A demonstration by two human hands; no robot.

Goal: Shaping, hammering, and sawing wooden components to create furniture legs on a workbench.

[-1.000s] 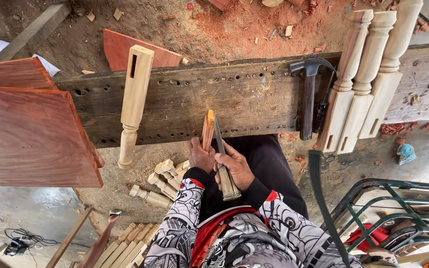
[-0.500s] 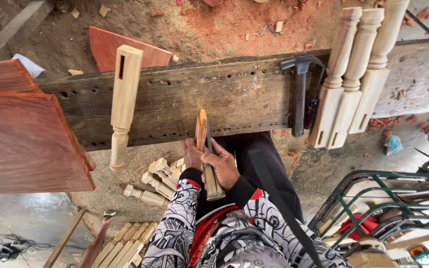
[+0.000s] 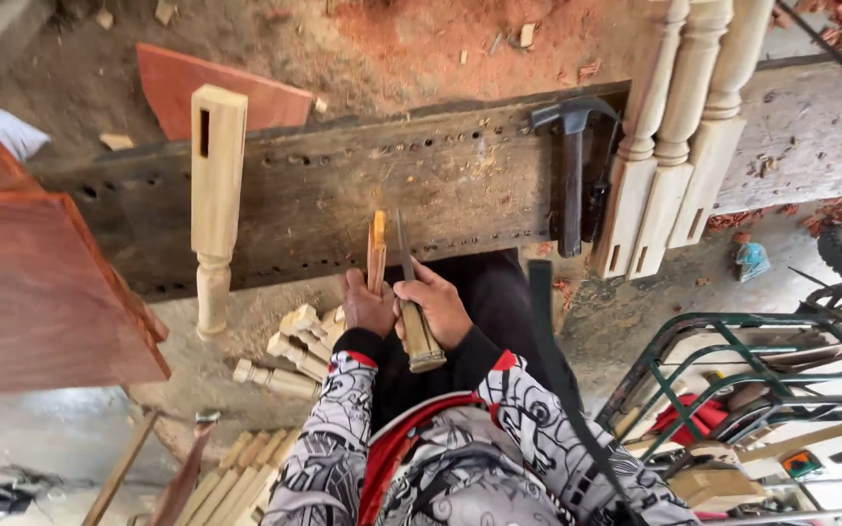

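Right now the person's left hand (image 3: 366, 304) is wrapped around a slim reddish wood strip (image 3: 376, 251), standing it on end against the near edge of the long dark plank (image 3: 343, 195), while the right hand (image 3: 438, 304) is closed around the wooden handle of a chisel (image 3: 411, 302) whose blade runs up just beside the strip; whether the tip actually bites the wood I can't quite tell from this height. Room to work is tight: a pale turned leg (image 3: 214, 205) lies across the plank well to the left, and a hammer (image 3: 571, 166) hangs over the plank's edge to the right, next to three pale balusters (image 3: 679, 136) leaning there. Just left of the hands, below the plank, sits a small heap of short turned offcuts (image 3: 289, 353), and a broad red-brown panel (image 3: 36, 282) crowds the far left. A green metal frame (image 3: 733, 380) closes off the right. Compared with a moment ago, both hands keep the same grip and the same spot at the plank's edge; the view has merely slid a little, and nothing on the plank has shifted.
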